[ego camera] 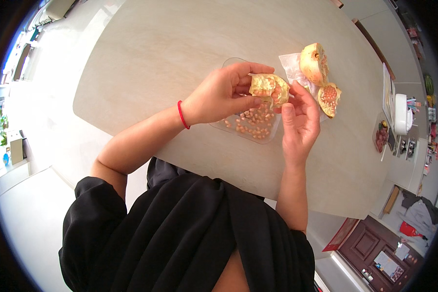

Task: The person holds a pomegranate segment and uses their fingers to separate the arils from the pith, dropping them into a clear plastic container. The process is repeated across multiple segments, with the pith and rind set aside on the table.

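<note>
My left hand (221,93), with a red cord bracelet at its wrist, grips a piece of pomegranate (269,88) with pale yellow rind and pinkish seeds. Close against the right side of that piece is my right hand (302,115), its fingertips at the rind. Below both hands a clear plastic container (268,139) holds many loose pomegranate seeds (253,124); the hands cover part of it. To the right, a large cut pomegranate part (314,65) and a smaller wedge (329,98) rest on or beside a white paper towel (291,65).
The pale tabletop (160,54) reaches around the container. At its right side are a container with dark reddish fruit (381,137) and a white box (401,114). The table's near edge runs close to my black garment (189,233).
</note>
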`<state>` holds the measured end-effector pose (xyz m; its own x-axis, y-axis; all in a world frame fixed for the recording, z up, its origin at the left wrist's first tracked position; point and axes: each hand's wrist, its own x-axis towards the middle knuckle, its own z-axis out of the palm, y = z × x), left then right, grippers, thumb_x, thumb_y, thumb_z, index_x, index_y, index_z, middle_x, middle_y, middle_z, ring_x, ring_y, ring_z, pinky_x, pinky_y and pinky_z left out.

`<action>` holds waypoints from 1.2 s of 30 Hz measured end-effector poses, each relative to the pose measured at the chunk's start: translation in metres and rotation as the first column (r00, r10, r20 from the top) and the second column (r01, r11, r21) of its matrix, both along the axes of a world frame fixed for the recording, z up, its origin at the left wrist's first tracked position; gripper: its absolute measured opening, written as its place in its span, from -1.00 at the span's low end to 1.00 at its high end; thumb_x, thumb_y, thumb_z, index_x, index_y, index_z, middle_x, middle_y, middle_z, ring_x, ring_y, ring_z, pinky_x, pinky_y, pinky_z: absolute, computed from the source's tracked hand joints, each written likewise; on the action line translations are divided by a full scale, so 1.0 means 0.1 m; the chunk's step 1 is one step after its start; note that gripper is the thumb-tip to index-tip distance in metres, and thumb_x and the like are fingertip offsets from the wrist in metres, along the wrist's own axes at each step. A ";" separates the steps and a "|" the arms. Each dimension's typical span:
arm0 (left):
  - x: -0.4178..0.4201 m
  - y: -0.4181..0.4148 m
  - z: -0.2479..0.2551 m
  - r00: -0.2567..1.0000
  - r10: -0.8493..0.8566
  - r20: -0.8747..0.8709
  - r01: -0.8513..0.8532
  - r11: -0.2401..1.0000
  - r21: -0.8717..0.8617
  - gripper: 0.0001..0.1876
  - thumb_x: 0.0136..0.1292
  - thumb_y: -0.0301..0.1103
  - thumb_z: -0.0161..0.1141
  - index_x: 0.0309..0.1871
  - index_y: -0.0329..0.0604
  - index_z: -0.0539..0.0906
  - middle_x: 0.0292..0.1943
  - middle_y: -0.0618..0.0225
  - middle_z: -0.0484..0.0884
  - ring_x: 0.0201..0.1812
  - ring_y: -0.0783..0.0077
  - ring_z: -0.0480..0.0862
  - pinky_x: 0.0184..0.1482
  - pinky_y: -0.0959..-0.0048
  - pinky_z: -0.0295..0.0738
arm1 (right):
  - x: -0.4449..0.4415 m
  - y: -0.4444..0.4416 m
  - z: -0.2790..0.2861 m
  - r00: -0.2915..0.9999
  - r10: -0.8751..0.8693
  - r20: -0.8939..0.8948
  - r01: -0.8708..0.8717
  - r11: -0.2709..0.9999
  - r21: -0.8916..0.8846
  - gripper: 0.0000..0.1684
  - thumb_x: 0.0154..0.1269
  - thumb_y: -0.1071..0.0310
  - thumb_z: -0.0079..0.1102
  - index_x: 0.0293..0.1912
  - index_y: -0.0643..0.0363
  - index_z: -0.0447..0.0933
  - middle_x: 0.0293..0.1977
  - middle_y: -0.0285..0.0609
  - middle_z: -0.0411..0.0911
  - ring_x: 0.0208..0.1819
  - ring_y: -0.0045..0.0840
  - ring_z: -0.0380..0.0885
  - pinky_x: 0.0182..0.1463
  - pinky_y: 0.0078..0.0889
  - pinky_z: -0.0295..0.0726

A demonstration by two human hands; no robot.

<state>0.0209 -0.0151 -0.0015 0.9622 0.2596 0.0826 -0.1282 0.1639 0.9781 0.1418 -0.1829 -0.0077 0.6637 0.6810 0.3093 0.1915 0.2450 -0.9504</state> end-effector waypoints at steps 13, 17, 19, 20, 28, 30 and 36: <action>-0.02 -0.02 0.00 1.000 0.008 -0.006 -0.008 1.000 0.015 -0.42 0.36 -0.66 0.28 0.43 -0.34 0.39 0.28 0.21 0.57 0.25 0.45 0.62 0.30 0.43 0.60 | -0.02 -0.02 0.02 0.919 0.064 -0.390 -0.067 0.998 0.008 -0.69 0.54 0.39 0.21 0.16 0.33 0.53 0.00 -0.13 0.64 -0.04 -0.60 0.65 -0.04 -0.50 0.76; 0.00 -0.02 -0.09 0.999 0.021 0.029 -0.021 1.000 -0.001 -0.48 0.36 -0.63 0.30 0.36 -0.32 0.44 0.16 0.27 0.64 0.19 0.49 0.66 0.27 0.44 0.62 | 0.01 -0.03 0.02 0.890 0.074 -0.450 -0.081 0.997 0.004 -0.68 0.54 0.40 0.19 0.17 0.34 0.55 -0.03 -0.13 0.66 -0.07 -0.57 0.68 -0.05 -0.48 0.78; 0.00 -0.02 -0.08 1.000 0.011 0.008 -0.010 0.999 -0.049 -0.48 0.37 -0.60 0.31 0.37 -0.32 0.44 0.14 0.26 0.66 0.18 0.50 0.66 0.24 0.45 0.63 | 0.04 -0.04 -0.01 0.858 0.096 -0.505 -0.098 0.995 0.023 -0.67 0.54 0.41 0.19 0.18 0.34 0.56 -0.02 -0.13 0.66 -0.07 -0.57 0.69 -0.05 -0.49 0.79; 0.01 -0.02 -0.07 1.000 0.006 -0.002 -0.006 0.997 -0.073 -0.49 0.38 -0.59 0.31 0.37 -0.31 0.44 0.13 0.26 0.67 0.17 0.51 0.67 0.23 0.46 0.63 | 0.05 -0.05 -0.03 0.840 0.108 -0.532 -0.107 0.994 0.034 -0.67 0.54 0.41 0.18 0.19 0.35 0.56 -0.01 -0.13 0.66 -0.07 -0.57 0.69 -0.05 -0.49 0.79; 0.01 0.02 -0.03 0.997 -0.045 -0.066 0.030 0.977 -0.213 -0.51 0.44 -0.49 0.28 0.39 -0.29 0.44 0.12 0.24 0.70 0.11 0.51 0.69 0.16 0.50 0.65 | 0.09 -0.05 -0.11 0.667 0.253 -0.701 -0.161 0.967 0.195 -0.67 0.55 0.41 0.15 0.20 0.30 0.56 0.03 -0.10 0.67 -0.03 -0.52 0.73 -0.01 -0.47 0.85; 0.01 0.01 -0.06 0.997 -0.056 -0.053 0.040 0.964 -0.262 -0.51 0.45 -0.49 0.28 0.40 -0.28 0.43 0.12 0.24 0.70 0.11 0.51 0.70 0.16 0.51 0.65 | 0.10 -0.05 -0.12 0.628 0.266 -0.731 -0.157 0.964 0.216 -0.68 0.55 0.41 0.14 0.20 0.30 0.57 0.03 -0.09 0.67 -0.03 -0.50 0.73 -0.01 -0.47 0.86; 0.01 -0.02 -0.11 0.997 -0.083 -0.007 0.073 0.909 -0.409 -0.50 0.47 -0.51 0.24 0.43 -0.25 0.42 0.15 0.24 0.68 0.13 0.50 0.69 0.17 0.51 0.64 | 0.11 -0.06 -0.12 0.556 0.288 -0.780 -0.142 0.957 0.252 -0.69 0.54 0.43 0.14 0.18 0.30 0.58 0.03 -0.08 0.67 -0.03 -0.49 0.74 -0.01 -0.45 0.87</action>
<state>0.0219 -0.0170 -0.0122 0.9811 0.1898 -0.0371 -0.0768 0.5582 0.8261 0.1523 -0.1888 -0.0193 0.5255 0.8339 -0.1687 -0.7065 0.3172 -0.6327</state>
